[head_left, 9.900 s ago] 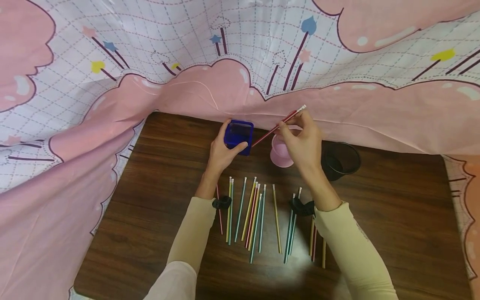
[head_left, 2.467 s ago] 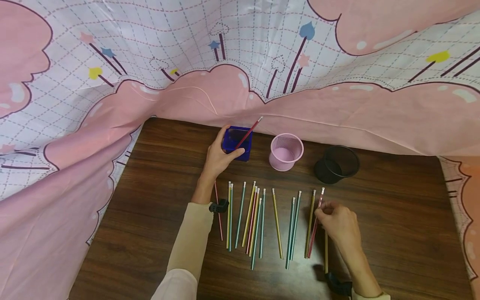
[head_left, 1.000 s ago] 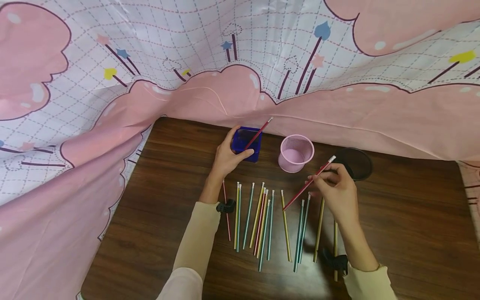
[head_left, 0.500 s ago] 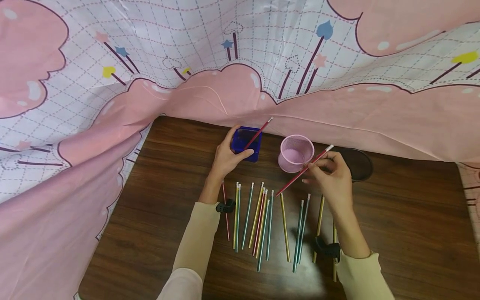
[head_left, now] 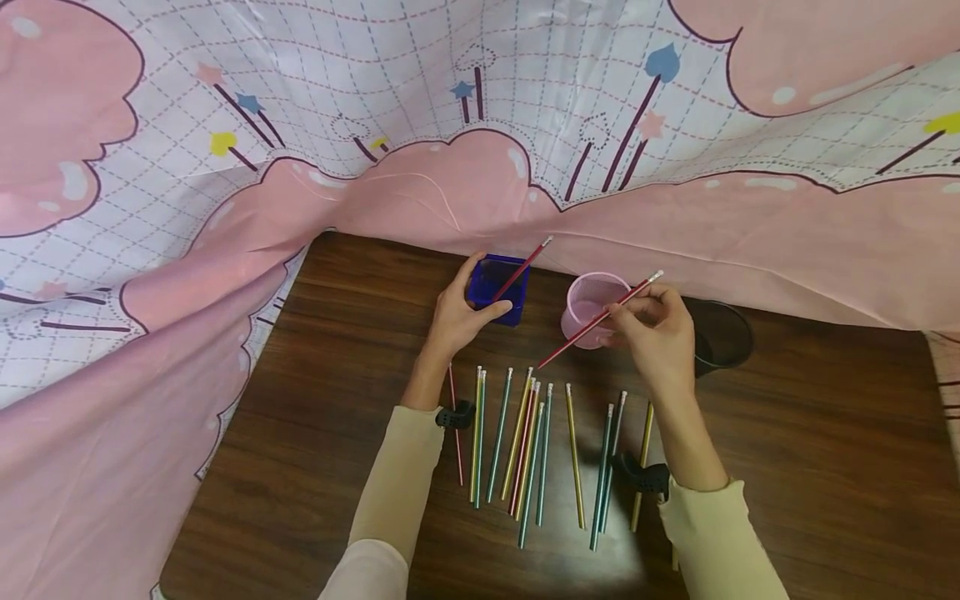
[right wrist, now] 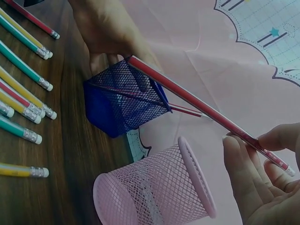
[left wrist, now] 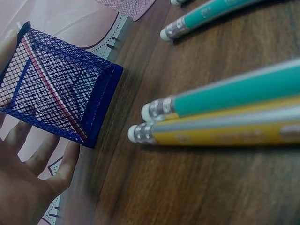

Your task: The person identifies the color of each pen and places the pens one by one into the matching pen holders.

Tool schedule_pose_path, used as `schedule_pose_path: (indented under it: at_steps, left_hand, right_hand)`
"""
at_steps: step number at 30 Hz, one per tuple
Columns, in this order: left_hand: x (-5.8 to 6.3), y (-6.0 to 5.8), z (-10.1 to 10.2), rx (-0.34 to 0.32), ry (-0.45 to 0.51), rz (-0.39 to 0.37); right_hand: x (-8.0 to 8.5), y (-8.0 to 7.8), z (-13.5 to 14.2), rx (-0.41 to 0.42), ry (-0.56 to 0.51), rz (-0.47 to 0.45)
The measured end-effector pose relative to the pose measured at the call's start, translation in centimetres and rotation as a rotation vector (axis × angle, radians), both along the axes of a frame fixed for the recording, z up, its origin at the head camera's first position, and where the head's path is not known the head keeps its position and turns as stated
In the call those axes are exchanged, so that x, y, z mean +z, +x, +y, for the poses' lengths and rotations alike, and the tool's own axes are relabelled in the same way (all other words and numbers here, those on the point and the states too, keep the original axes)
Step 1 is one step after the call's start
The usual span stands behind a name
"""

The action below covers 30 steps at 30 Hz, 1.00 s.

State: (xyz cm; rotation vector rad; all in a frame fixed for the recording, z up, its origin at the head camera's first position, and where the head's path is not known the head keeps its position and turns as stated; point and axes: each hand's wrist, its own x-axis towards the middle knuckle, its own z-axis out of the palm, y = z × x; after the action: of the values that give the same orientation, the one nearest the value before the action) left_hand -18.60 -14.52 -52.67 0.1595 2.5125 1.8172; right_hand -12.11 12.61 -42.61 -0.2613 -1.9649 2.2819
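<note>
My left hand [head_left: 455,312] holds a square blue mesh pencil cup [left wrist: 70,79], with its thumb and fingers around the sides. One red pencil [head_left: 522,268] leans inside the cup, eraser end up. Between thumb and fingertips, my right hand [head_left: 663,337] pinches another red pencil [right wrist: 187,96] near its eraser end. It slants over the pink mesh pencil cup [head_left: 576,325], its far end pointing toward the blue cup. In the right wrist view, that pencil's far end overlaps the blue cup's rim and the left hand.
Several gold, teal and red pencils, among them a teal pencil [head_left: 500,437] and a gold pencil [head_left: 575,458], lie on the brown wooden table [head_left: 300,400]. A black mesh cup [head_left: 723,333] stands behind the right hand. Printed pink cloth [head_left: 420,196] hangs along the table's back edge.
The first red pencil went from my right hand into the blue cup. My right hand then picked another red pencil off the table and carried it up and left, over the pink cup.
</note>
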Motion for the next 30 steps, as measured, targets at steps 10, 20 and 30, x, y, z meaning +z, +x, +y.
schedule_pose_path:
  at_steps: [10, 20, 30]
  left_hand:
    - [0.1, 0.0, 0.0, -0.003, -0.002, 0.016]
    - [-0.1, 0.0, 0.0, -0.003, -0.032, 0.048]
    - [0.0, 0.0, -0.1, -0.012, -0.034, 0.071]
  right_hand:
    - [0.2, -1.5, -1.0, -0.001, -0.041, 0.009]
    - [0.9, -3.3, -2.5, -0.019, -0.057, -0.001]
    - [1.0, -3.8, -2.9, -0.057, -0.058, 0.001]
